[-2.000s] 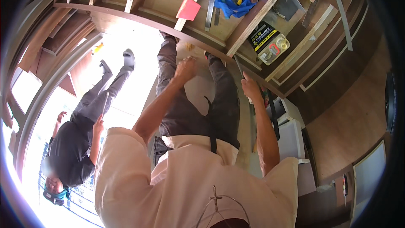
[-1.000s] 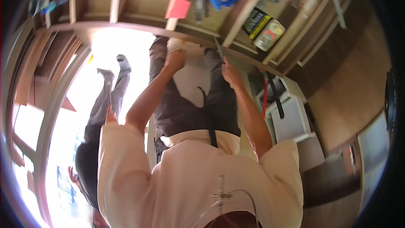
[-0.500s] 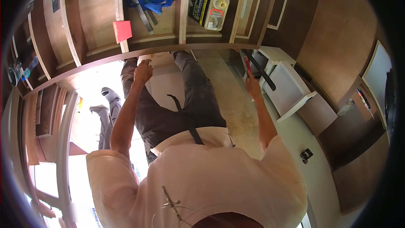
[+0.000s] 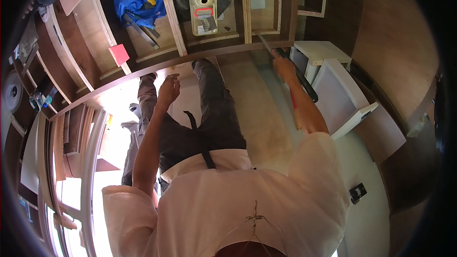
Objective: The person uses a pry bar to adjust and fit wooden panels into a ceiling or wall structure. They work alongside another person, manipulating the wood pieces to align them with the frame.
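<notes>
Open floor (image 4: 259,109), shelf edge (image 4: 228,51), right grip (image 4: 284,68) clasping tool (image 4: 266,44), left grip (image 4: 169,91) curled (contents unclear)

A brown wooden cabinet frame (image 4: 223,48), divided into open compartments, spans the upper view. Brown wood panelling (image 4: 397,43) curves down the right side, beyond a small white cabinet (image 4: 343,93). The middle floor (image 4: 266,131) is tan; at left, glaring light pours past a pale upright frame (image 4: 87,171).

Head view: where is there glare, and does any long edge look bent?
Head view: glare washes the bright opening at left to white; head view again: the long brown board in the upper part looks curved, and the corners go black.
</notes>
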`<state>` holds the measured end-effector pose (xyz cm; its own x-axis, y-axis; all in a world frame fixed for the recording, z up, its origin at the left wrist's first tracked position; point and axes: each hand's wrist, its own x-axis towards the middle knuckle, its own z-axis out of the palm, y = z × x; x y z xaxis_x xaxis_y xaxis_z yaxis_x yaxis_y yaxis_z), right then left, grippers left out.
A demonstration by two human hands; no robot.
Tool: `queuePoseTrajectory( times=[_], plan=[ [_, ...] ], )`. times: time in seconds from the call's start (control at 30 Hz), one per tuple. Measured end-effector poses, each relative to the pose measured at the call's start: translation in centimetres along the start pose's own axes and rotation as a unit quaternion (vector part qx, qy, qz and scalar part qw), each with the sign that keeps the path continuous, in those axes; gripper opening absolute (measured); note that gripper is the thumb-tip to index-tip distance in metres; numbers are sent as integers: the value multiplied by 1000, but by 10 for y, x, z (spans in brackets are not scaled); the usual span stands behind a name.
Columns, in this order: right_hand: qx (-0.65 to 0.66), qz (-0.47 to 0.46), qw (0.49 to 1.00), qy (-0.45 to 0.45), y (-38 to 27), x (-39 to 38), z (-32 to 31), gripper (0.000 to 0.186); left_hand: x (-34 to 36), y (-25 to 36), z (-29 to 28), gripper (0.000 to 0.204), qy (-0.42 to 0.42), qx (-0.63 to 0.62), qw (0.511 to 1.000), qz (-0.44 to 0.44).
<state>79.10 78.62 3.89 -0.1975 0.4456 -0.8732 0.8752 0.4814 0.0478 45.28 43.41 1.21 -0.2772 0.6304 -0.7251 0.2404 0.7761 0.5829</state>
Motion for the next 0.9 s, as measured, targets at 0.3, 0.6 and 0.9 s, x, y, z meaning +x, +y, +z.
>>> queuePoseTrajectory(
  times=[0.3, 0.6, 0.9],
  plan=[
    [5, -10, 1000, 2, 52, 2, 17, 49, 0, 56, 23, 26, -28, 10, 999, 20],
    [85, 45, 994, 42, 95, 10, -7, 49, -15, 83, 6, 19, 1, 0, 999, -32],
    [267, -28, 936, 226, 17, -89, 42, 53, -27, 137, -14, 28, 77, -35, 996, 27]
  ],
)
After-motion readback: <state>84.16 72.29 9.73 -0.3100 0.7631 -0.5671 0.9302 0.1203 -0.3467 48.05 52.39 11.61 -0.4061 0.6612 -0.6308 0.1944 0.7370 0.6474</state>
